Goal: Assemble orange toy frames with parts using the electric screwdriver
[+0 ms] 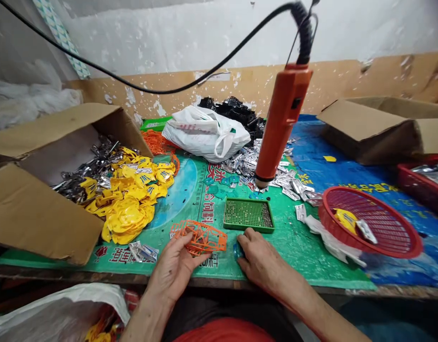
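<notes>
My left hand (176,262) is closed on an orange plastic lattice frame (206,240), thumb on top and fingers beneath. Close to its right, my right hand (258,256) pinches a small translucent blue plastic piece (237,250), partly hidden by the fingers. Just beyond that hand lies a green perforated tray (236,226), with small metal screws (266,216) gathered at its right end. Over the tray's far side an orange electric screwdriver (283,123) hangs tip down from a coiled cord. Several translucent teal pieces (219,189) lie behind the tray.
Yellow plastic parts (133,190) spill from a cardboard box (62,128) at left. Silver parts (286,178) and a white plastic bag (204,133) lie behind the tray. A red basket (393,228) stands at right, before another cardboard box (371,128).
</notes>
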Demonstrator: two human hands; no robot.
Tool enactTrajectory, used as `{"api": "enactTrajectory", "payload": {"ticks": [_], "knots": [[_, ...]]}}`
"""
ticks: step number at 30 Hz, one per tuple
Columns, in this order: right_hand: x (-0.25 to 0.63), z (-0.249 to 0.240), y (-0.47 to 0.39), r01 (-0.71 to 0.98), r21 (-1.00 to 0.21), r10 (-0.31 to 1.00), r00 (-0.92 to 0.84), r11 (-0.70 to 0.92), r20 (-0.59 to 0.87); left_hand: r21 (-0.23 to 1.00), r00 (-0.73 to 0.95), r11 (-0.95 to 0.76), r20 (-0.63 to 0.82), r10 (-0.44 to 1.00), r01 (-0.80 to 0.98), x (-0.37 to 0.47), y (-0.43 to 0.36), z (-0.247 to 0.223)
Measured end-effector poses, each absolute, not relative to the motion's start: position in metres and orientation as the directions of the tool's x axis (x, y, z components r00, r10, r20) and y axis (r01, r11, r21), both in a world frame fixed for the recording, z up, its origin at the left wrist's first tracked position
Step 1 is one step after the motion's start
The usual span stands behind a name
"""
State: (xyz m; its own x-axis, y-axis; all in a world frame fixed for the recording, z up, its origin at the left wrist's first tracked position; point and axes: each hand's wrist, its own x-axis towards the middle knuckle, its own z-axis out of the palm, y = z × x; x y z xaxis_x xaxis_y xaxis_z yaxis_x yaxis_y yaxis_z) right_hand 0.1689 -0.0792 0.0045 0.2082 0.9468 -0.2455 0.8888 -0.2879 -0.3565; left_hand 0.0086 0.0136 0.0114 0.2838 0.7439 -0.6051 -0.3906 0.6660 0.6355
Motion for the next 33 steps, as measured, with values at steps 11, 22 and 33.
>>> {"api": "enactTrajectory", "payload": {"ticks": [11,22,33], "knots": [[0.151,0.0,-0.078,0.872,-0.254,0.902,0.367,-0.419,-0.228,0.677,0.283,0.601,-0.531,0.799,-0.425,0.009,0.008,0.009],[0.144,-0.001,-0.063,0.879,-0.345,0.944,0.299,-0.33,-0.142,0.723,0.259,0.629,-0.573,0.777,-0.285,0.003,0.017,0.011],[0.169,0.0,-0.09,0.719,-0.687,0.931,0.172,0.103,0.32,0.713,0.516,0.654,-0.472,0.715,-0.253,0.017,-0.005,0.007]]}}
